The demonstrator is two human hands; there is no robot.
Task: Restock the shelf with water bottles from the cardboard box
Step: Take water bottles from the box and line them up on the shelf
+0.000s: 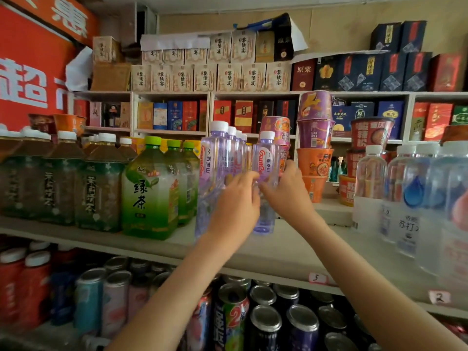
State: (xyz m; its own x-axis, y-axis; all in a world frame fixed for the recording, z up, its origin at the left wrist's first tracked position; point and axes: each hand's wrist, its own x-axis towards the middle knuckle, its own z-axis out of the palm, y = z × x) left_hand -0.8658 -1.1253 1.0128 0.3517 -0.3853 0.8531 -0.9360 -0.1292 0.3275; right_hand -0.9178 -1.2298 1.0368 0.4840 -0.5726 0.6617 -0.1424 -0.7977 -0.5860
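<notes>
1. Water bottle [265, 158]: clear purple-tinted plastic, white cap, upright. Its base seems to rest on the shelf [291, 247]. It sits just right of the row of matching bottles [215, 160] and in front of the stacked noodle cups [314, 138].
2. Handling, judged: full, so moderately heavy for one hand. Thin walls likely give under a hard squeeze, and the glossy label is probably slick. Tall and narrow, so it tips easily if nudged up high.
3. Best hold: around the mid-body at or just below the label band, thumb opposite fingers. The neck under the cap is a stiffer alternative. Avoid pushing at the cap.
4. Right hand [288, 193]: wrapped on the bottle's middle from the right, thumb across the front, fingers curled round the far side. The forearm rises from lower right.
5. Left hand [235, 198]: back of hand to camera, fingers reaching to the bottle's left side, between it and the row. Fingertips touch it or nearly do; cannot tell whether it grips or only steadies. The forearm comes up from bottom centre.
6. Cardboard box: not in view.
7. Risk, judged: sliding the bottle left to close the gap could knock its neighbours over.
</notes>
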